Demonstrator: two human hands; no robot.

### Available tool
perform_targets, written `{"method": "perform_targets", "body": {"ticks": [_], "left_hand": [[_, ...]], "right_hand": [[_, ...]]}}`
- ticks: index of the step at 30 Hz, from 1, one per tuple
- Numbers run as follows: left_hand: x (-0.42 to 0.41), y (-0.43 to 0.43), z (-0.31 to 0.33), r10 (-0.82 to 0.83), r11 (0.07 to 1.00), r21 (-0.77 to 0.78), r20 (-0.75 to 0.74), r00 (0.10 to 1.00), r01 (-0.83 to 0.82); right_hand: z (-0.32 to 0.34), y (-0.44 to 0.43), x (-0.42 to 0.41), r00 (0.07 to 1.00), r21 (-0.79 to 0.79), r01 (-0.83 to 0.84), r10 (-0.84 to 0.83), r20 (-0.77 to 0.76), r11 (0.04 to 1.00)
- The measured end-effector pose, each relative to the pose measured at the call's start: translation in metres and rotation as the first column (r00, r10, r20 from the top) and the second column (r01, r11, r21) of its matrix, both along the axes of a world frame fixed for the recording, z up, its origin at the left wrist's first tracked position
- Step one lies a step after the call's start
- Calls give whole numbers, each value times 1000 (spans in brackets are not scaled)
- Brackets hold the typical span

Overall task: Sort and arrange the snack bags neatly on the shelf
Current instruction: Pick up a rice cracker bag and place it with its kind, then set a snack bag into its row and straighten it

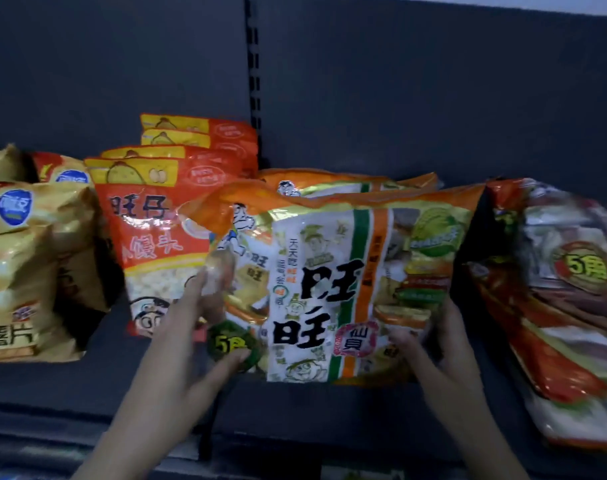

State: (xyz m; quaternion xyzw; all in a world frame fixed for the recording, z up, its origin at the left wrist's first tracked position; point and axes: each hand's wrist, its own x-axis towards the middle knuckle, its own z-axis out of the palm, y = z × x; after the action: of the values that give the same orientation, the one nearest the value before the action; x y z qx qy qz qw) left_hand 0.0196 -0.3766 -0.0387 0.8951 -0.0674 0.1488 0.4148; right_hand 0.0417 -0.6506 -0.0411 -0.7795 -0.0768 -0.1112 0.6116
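Your left hand (205,327) and right hand (433,344) have their fingers clamped on the lower side edges of the orange-and-white cracker bag (330,289), held upright on the dark shelf (87,386). Red snack bags (156,216) crowd against your left fingers (198,289), with gold crisp bags (28,271) farther left. A matching bag (330,183) stands behind. Just right of your right fingers (451,323) leans a red-and-silver bag (555,289).

The centre bag (330,271) is orange-topped, its white panel carrying black characters and green and orange stripes. At nine o'clock, red bags (149,220) with yellow bands, then golden bags (25,265) with blue badges. The shelf (87,386) is dark grey.
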Motion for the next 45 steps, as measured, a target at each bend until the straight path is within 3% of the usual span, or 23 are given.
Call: {"method": "perform_targets", "body": {"ticks": [4, 10, 17, 20, 23, 26, 30, 35, 39, 41, 45], "left_hand": [[36, -52, -18, -55, 998, 19, 3, 999, 55], [72, -73, -45, 14, 1000, 28, -63, 998, -12], [87, -73, -51, 27, 998, 56, -40, 999, -25], [75, -70, -51, 65, 990, 129, -105, 992, -51], [56, -63, -47, 127, 931, 348, -15, 992, -114], [39, -63, -40, 17, 884, 459, 148, 989, -84], [34, -81, -21, -188, 849, 526, 208, 960, 52], [35, -118, -9, -362, 835, 513, 242, 900, 198], [28, -141, -16, -484, 767, 574, 223, 846, 287], [25, -151, -20, -537, 709, 625, 177, 825, 327], [22, -170, -31, -611, 680, 579, 111, 784, 449]], "right_hand": [[-5, -31, 22, 993, 16, 115, -115, 14, 993], [-36, -33, 65, 998, -116, 18, -25, -55, 993], [-41, -29, 81, 997, -96, -30, 24, -73, 995], [-45, -38, 71, 984, -84, -28, 13, -175, 996], [-42, -53, 50, 978, -375, 19, -96, -188, 927], [-30, -63, 26, 998, -642, 48, -54, 10, 765], [-18, -73, -4, 988, -753, 133, -24, 154, 645], [-7, -88, -52, 975, -761, 217, -103, 195, 611], [4, -99, -96, 935, -739, 350, -266, 236, 575], [10, -103, -110, 920, -750, 379, -309, 241, 543], [12, -107, -125, 884, -710, 435, -412, 221, 553]]}}
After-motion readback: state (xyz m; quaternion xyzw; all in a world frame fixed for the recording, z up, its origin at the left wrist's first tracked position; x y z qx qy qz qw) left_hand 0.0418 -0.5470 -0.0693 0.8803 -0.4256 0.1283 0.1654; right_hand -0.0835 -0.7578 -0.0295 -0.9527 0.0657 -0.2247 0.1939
